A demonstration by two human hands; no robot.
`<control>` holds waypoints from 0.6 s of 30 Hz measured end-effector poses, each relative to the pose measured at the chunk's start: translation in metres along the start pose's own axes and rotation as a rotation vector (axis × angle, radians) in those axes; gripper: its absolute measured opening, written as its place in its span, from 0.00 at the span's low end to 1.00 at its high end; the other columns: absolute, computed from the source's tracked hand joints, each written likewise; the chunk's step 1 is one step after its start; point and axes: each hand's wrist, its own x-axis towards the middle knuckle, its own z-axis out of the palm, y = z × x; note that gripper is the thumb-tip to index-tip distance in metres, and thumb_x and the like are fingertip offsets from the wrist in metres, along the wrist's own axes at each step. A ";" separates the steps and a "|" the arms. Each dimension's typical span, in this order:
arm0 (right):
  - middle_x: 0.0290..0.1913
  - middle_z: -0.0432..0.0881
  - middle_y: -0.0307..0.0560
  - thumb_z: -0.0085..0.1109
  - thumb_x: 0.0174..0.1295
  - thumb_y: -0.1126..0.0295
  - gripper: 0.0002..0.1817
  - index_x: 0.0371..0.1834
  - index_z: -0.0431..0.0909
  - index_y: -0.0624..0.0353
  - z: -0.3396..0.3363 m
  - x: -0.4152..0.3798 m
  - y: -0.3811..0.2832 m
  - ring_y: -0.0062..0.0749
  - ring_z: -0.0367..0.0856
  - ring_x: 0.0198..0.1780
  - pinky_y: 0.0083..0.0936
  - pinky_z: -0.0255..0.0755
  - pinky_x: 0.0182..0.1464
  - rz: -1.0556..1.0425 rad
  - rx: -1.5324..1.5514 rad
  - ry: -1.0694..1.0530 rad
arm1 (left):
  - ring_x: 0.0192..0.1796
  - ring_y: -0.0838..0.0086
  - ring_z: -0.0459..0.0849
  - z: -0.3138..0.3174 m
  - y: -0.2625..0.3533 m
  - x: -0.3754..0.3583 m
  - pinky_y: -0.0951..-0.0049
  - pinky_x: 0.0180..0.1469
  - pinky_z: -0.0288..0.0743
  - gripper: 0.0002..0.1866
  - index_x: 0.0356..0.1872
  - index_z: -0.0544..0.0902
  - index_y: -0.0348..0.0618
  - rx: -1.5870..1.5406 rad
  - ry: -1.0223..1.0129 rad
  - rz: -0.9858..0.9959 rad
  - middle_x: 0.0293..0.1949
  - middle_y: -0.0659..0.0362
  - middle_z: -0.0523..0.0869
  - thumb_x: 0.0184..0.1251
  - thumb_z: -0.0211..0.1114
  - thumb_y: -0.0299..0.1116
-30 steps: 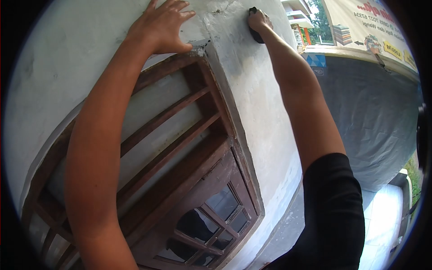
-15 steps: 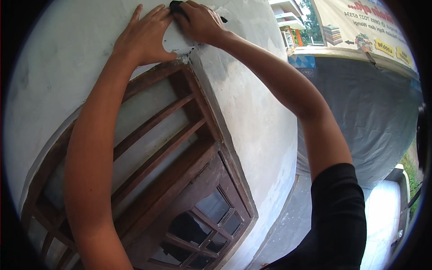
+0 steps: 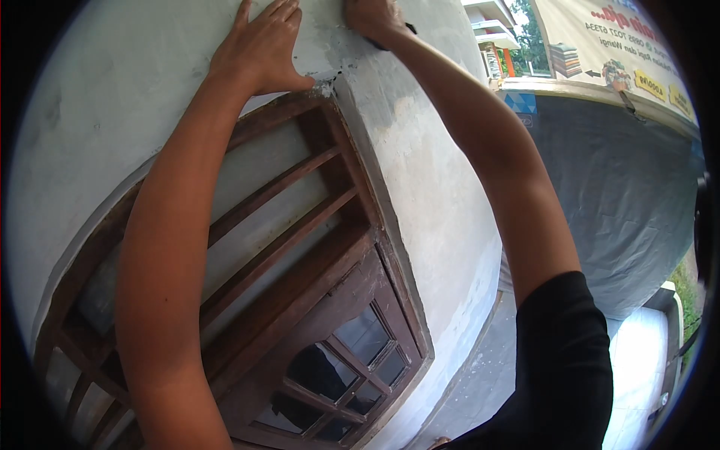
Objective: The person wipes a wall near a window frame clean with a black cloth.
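My left hand (image 3: 262, 49) lies on the grey plastered wall (image 3: 165, 90) above a brown wooden frame (image 3: 277, 112). Its fingers point upward and slightly apart, with the thumb stretched right, near the frame's top corner; the fingertips reach the top of the view. To the right, my right hand (image 3: 373, 16) is closed against the wall, partly cut off by the top edge. A small black object (image 3: 381, 45) shows beneath it, and its kind cannot be made out. Between the hands the wall is pale, with small dark marks by the chipped corner.
Below my arms are wooden slats (image 3: 277, 191) and a brown panel with glass panes (image 3: 364, 337). At the right hang a dark grey sheet (image 3: 600, 195) and a printed banner (image 3: 600, 37). Pale floor tiles (image 3: 637, 367) lie at lower right.
My right hand has moved up and to the right, away from my left hand, with the black object. My left hand keeps its spread pose as the view shifts slightly.
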 end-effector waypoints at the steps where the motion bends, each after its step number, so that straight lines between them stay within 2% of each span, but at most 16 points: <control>1: 0.60 0.82 0.62 0.50 0.77 0.57 0.20 0.58 0.78 0.61 -0.001 -0.010 -0.009 0.61 0.80 0.62 0.54 0.75 0.62 -0.112 0.036 0.002 | 0.86 0.62 0.53 -0.001 0.001 -0.001 0.48 0.88 0.38 0.70 0.78 0.62 0.26 0.002 0.002 -0.017 0.82 0.46 0.61 0.44 0.75 0.74; 5: 0.59 0.82 0.64 0.49 0.78 0.58 0.20 0.58 0.77 0.62 -0.013 -0.066 -0.043 0.62 0.82 0.60 0.55 0.75 0.60 -0.382 0.066 -0.009 | 0.86 0.59 0.52 0.002 0.001 -0.007 0.46 0.87 0.38 0.71 0.78 0.61 0.25 0.012 0.076 -0.012 0.82 0.44 0.60 0.43 0.76 0.74; 6: 0.58 0.85 0.56 0.54 0.75 0.54 0.20 0.59 0.80 0.55 -0.015 -0.077 -0.043 0.59 0.83 0.60 0.53 0.78 0.60 -0.396 -0.061 0.001 | 0.86 0.59 0.52 0.001 0.003 -0.006 0.46 0.87 0.38 0.71 0.78 0.61 0.25 0.008 0.078 -0.012 0.82 0.44 0.60 0.43 0.76 0.74; 7: 0.58 0.85 0.56 0.54 0.75 0.54 0.20 0.59 0.80 0.55 -0.015 -0.079 -0.043 0.59 0.83 0.60 0.53 0.78 0.60 -0.399 -0.064 0.000 | 0.86 0.59 0.52 -0.001 0.003 -0.004 0.45 0.87 0.38 0.71 0.78 0.61 0.25 0.024 0.041 -0.038 0.82 0.44 0.60 0.43 0.76 0.74; 9: 0.52 0.86 0.54 0.55 0.74 0.59 0.15 0.54 0.80 0.57 -0.008 -0.081 -0.043 0.59 0.85 0.53 0.54 0.79 0.54 -0.451 0.002 0.137 | 0.86 0.59 0.52 -0.001 0.004 -0.006 0.44 0.87 0.38 0.71 0.78 0.61 0.25 0.041 0.000 -0.065 0.82 0.43 0.59 0.42 0.76 0.75; 11: 0.51 0.86 0.55 0.55 0.74 0.57 0.17 0.55 0.80 0.57 -0.005 -0.057 -0.051 0.61 0.86 0.50 0.55 0.79 0.54 -0.410 0.006 0.123 | 0.86 0.57 0.53 0.001 0.003 -0.011 0.43 0.86 0.39 0.72 0.78 0.61 0.23 0.009 0.121 -0.007 0.82 0.41 0.60 0.41 0.77 0.74; 13: 0.59 0.82 0.63 0.47 0.79 0.57 0.20 0.59 0.77 0.62 -0.008 -0.022 -0.065 0.62 0.81 0.60 0.55 0.75 0.61 -0.185 0.060 0.002 | 0.86 0.57 0.53 -0.002 0.003 -0.003 0.43 0.86 0.39 0.72 0.77 0.61 0.22 0.039 0.038 -0.037 0.82 0.40 0.60 0.41 0.77 0.74; 15: 0.59 0.82 0.63 0.47 0.79 0.56 0.21 0.60 0.77 0.62 0.003 0.025 -0.063 0.63 0.81 0.61 0.56 0.75 0.61 -0.174 0.049 0.030 | 0.86 0.56 0.53 -0.003 0.004 -0.001 0.43 0.86 0.39 0.72 0.77 0.62 0.22 0.070 -0.047 -0.058 0.82 0.39 0.60 0.40 0.78 0.73; 17: 0.60 0.82 0.63 0.46 0.79 0.55 0.22 0.60 0.77 0.62 0.008 0.034 -0.060 0.63 0.81 0.61 0.56 0.75 0.62 -0.160 0.040 0.058 | 0.85 0.55 0.54 -0.001 0.004 -0.009 0.43 0.86 0.39 0.70 0.76 0.63 0.21 0.038 0.100 -0.010 0.81 0.38 0.59 0.41 0.78 0.71; 18: 0.60 0.82 0.64 0.46 0.79 0.55 0.22 0.60 0.77 0.62 0.008 0.033 -0.060 0.63 0.81 0.61 0.56 0.75 0.62 -0.162 0.043 0.069 | 0.85 0.55 0.54 0.000 0.003 -0.009 0.43 0.86 0.39 0.70 0.76 0.63 0.21 0.041 0.099 -0.016 0.81 0.38 0.59 0.41 0.78 0.71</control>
